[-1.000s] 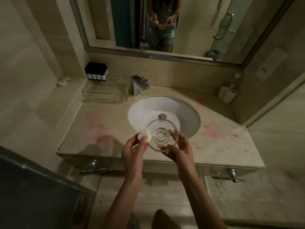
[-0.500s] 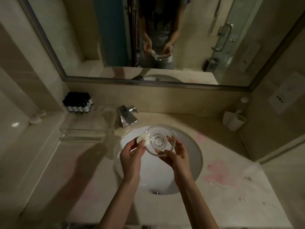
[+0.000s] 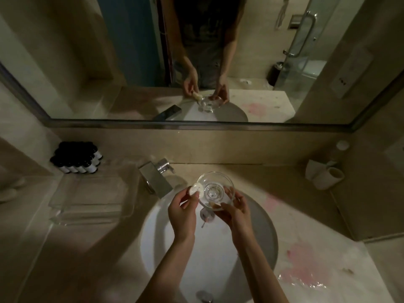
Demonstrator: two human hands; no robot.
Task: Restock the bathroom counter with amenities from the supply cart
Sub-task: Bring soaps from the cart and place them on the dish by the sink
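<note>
The right hand (image 3: 237,213) gripped the glass soap dish (image 3: 215,190) by its near rim, over the sink (image 3: 207,254) and level, probably so it could receive the soap. The left hand (image 3: 182,213) pinched the small round soap (image 3: 195,190) between fingertips, touching the dish's left rim. The dish opened upward. Both were round, so I saw no long axis.
</note>
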